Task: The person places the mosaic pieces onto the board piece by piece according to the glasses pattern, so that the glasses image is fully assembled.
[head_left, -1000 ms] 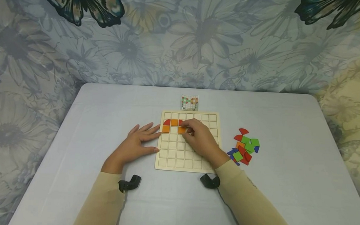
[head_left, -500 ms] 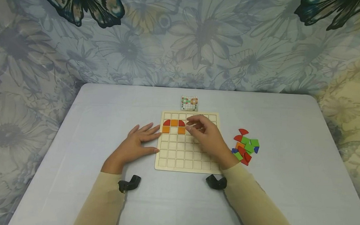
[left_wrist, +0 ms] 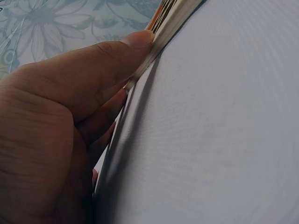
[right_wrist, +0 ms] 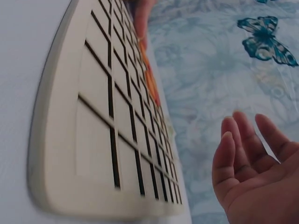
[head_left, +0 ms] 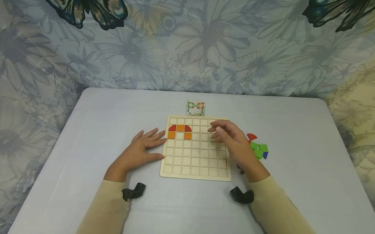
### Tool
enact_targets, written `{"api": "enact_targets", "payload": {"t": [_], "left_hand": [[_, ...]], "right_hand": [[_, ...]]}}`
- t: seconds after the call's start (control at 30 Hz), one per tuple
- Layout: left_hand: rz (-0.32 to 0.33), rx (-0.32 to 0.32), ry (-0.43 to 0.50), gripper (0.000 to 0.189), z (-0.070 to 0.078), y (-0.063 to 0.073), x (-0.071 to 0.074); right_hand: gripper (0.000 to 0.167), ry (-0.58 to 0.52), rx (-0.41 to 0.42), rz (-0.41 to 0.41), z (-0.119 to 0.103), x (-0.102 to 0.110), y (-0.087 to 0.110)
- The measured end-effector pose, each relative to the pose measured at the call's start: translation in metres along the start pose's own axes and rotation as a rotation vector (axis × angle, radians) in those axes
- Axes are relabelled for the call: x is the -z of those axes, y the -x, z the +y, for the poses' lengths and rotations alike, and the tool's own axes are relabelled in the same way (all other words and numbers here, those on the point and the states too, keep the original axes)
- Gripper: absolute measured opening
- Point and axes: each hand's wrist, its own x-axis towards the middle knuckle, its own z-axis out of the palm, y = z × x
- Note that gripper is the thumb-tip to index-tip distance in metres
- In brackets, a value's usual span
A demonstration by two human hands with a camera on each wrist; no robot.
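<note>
A pale wooden grid board (head_left: pixel 196 161) lies flat on the table. Near its upper left, red quarter-circle tiles (head_left: pixel 172 128) flank an orange square tile (head_left: pixel 180 128), with two more orange squares (head_left: pixel 171 135) in the row below. My left hand (head_left: pixel 137 158) rests on the table with fingers spread, its fingertips at the board's left edge; the left wrist view shows the thumb (left_wrist: pixel 139 40) touching that edge. Over the board's right part hovers my right hand (head_left: pixel 238 144), fingers loosely bent. The right wrist view shows nothing between those fingers (right_wrist: pixel 225 151).
A small card with a coloured grid picture (head_left: pixel 195 108) lies just beyond the board. Right of the board is a pile of loose tiles, including green tiles (head_left: pixel 259 149), partly hidden by my right hand. Each wrist carries a black camera (head_left: pixel 134 192).
My right hand has let go of the red quarter-circle tile in the top row and moved right, off the tiles. My left hand has stayed at the board's edge.
</note>
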Motion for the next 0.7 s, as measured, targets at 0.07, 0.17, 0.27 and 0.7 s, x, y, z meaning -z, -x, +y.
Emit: {"api": "enact_targets", "payload": {"t": [0.07,0.17,0.27,0.7], "left_hand": [[-0.001,0.001,0.0,0.07,0.0,0.0,0.0],[-0.002,0.005,-0.006,0.071,0.0,0.0,0.0],[-0.002,0.006,-0.008,0.071,0.0,0.0,0.0],[0.001,-0.007,0.005,0.07,-0.001,0.0,0.0]], "right_hand": [[0.037,-0.022,0.012,0.006,0.001,0.007,0.005],[0.039,-0.018,0.024,0.021,0.002,0.019,0.011],[0.041,0.025,0.019,0.049,0.003,0.032,0.019],[0.042,0.264,-0.059,0.179,0.012,0.08,0.052]]}}
